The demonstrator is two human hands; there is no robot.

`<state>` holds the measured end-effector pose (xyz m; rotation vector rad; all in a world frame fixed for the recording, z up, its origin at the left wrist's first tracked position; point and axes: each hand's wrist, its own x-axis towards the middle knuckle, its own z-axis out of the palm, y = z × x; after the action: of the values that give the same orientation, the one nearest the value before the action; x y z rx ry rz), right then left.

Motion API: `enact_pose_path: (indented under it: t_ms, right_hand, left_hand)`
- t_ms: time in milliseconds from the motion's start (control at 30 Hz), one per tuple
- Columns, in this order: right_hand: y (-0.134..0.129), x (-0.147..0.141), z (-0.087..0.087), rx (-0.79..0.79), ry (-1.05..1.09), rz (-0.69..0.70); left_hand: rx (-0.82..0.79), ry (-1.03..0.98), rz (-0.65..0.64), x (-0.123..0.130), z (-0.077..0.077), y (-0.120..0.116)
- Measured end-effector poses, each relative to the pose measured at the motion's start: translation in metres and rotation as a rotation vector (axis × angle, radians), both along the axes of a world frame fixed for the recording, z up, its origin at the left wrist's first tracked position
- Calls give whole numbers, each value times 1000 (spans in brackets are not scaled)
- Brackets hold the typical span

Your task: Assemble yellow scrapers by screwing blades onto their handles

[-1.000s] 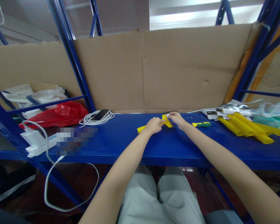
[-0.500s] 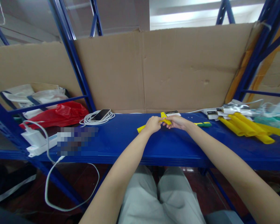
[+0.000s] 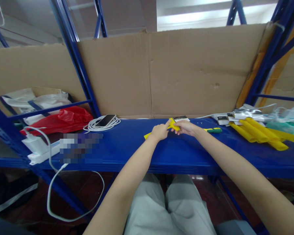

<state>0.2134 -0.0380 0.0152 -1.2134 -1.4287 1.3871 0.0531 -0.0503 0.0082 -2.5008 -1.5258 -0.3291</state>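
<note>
Over the blue shelf, both my hands meet at a small yellow piece (image 3: 173, 124), whose exact kind I cannot make out. My right hand (image 3: 185, 127) pinches its lower right end. The fingers of my left hand (image 3: 160, 132) are at its left side, the index finger stretched along its upper part. Another yellow thing (image 3: 147, 135) lies mostly hidden behind my left wrist. A green and yellow handle (image 3: 213, 130), like a screwdriver's, shows beyond my right forearm. Just behind my hands lies a small black and white box (image 3: 181, 118).
Several yellow tubes (image 3: 259, 130) are piled at the right, beside small boxes (image 3: 222, 120) and clear plastic wrapping. At the left are a phone (image 3: 107, 120) on a coiled white cable (image 3: 93, 125), a power strip (image 3: 45, 155) and a red bag (image 3: 63, 119). Cardboard (image 3: 186, 71) stands behind.
My left hand has shifted slightly, and its index finger now reaches up along the yellow piece. My right hand keeps its pinch in nearly the same place.
</note>
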Motion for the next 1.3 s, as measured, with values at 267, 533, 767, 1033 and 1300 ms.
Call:
enact_pose_path:
  t_ms: [267, 533, 767, 1033, 1300]
  right_hand:
    - [-4, 0, 2, 5, -6, 55]
    - [-3, 4, 3, 9, -5, 62]
    - [-5, 10, 9, 11, -89, 75]
    - [28, 83, 4, 315, -727, -508]
    - [37, 128, -12, 60, -1217, -613]
  left_hand:
    - [36, 50, -12, -1, 3, -2]
    - [35, 39, -28, -1, 4, -1]
    - [14, 22, -31, 1, 4, -2]
    - [-8, -168, 13, -5, 11, 3]
    - [-325, -774, 48, -5, 19, 5]
